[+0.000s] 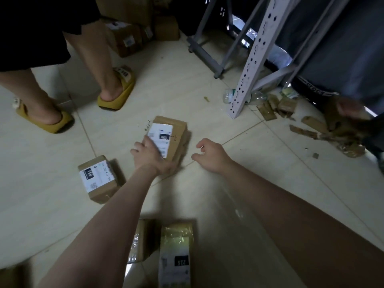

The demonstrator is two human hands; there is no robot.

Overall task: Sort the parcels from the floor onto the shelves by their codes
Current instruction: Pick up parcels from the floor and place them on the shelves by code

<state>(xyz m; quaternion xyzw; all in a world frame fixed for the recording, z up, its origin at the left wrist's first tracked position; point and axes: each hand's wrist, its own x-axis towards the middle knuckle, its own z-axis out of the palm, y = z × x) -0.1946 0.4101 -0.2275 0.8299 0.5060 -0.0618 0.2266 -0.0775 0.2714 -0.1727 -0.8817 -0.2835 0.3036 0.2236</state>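
You look down on a pale tiled floor (176, 90) crossed by thin grout lines, dimly lit. Up to your right a white perforated shelf post (253, 57) stands on it, a grey metal frame (204, 57) just beside, dark cloth (342, 48) behind; torn cardboard scraps (276, 107) and a crushed plastic bottle (228, 96) lie at the post's foot

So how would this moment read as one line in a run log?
left hand holds middle parcel on floor | right hand empty, beside it, not touching
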